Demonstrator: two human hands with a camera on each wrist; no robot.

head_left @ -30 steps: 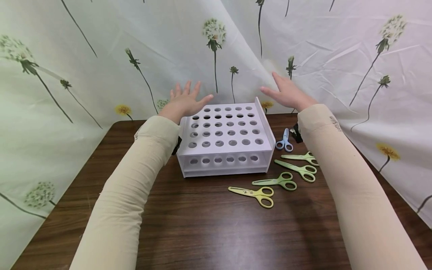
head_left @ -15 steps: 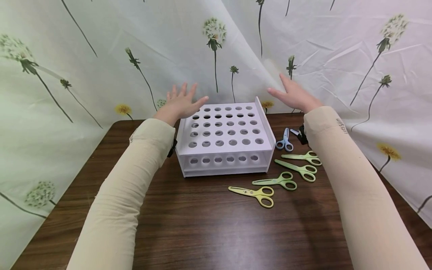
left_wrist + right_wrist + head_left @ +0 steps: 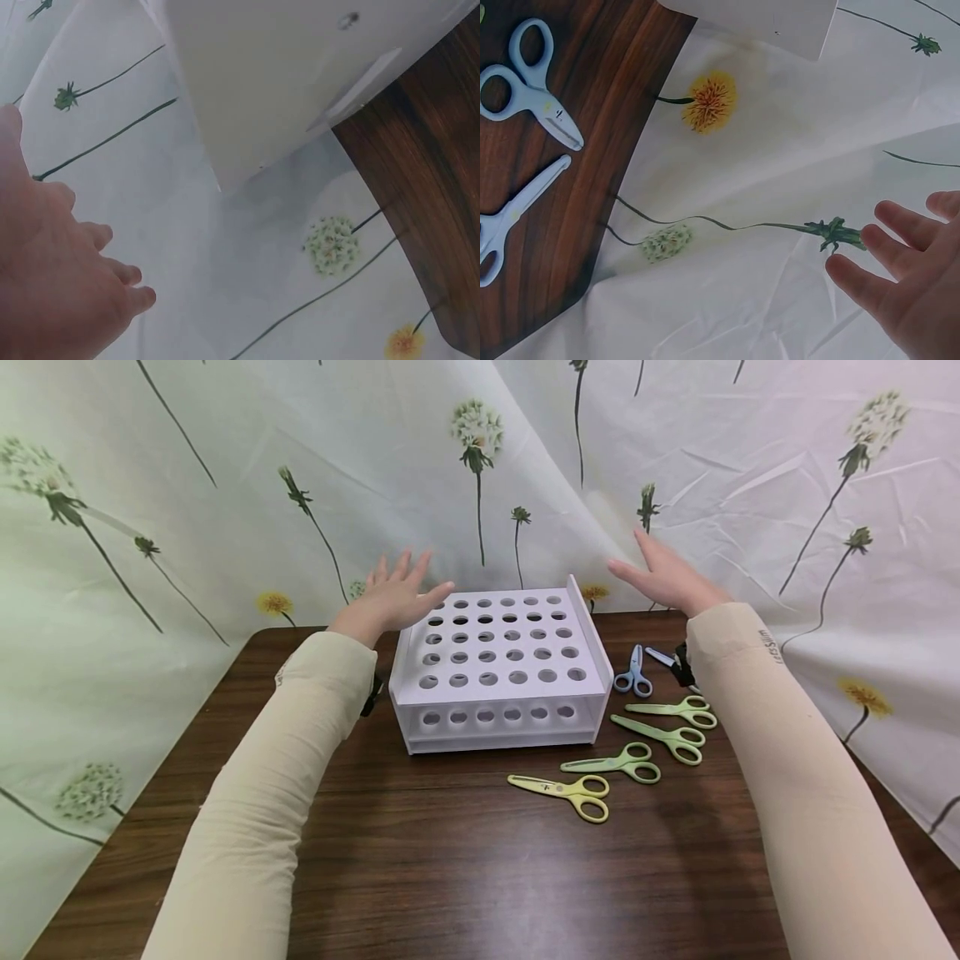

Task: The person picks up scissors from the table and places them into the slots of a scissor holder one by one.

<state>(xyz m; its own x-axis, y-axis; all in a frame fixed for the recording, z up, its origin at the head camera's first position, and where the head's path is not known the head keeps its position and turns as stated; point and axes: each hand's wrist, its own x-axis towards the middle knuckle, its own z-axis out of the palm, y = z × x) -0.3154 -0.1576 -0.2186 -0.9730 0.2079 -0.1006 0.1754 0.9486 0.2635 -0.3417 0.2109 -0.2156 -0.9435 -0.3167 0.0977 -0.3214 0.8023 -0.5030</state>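
Observation:
A white rack [image 3: 498, 693] with rows of round holes stands near the back of the table. My left hand [image 3: 390, 600] is raised at its back left corner, fingers spread and holding nothing. In the left wrist view, the rack's side panel [image 3: 277, 82] is apart from that hand's fingers [image 3: 97, 236]. Beyond the rack's right side my right hand [image 3: 667, 577] hovers, fingers straight, with nothing in it. Two blue scissors, one [image 3: 633, 672] beside the rack and another [image 3: 514, 221] partly behind my right wrist, lie below that hand.
Green scissors [image 3: 663, 739] lie in a loose row to the right of the rack, and yellow scissors [image 3: 566, 791] in front of it. The brown wooden table [image 3: 465, 877] ends against a white flowered curtain [image 3: 315, 452] at the back and sides.
Both hands have moved apart, the left one leftward and slightly down, the right one rightward and slightly down. More of the second blue scissors shows. The rack and other scissors stay put.

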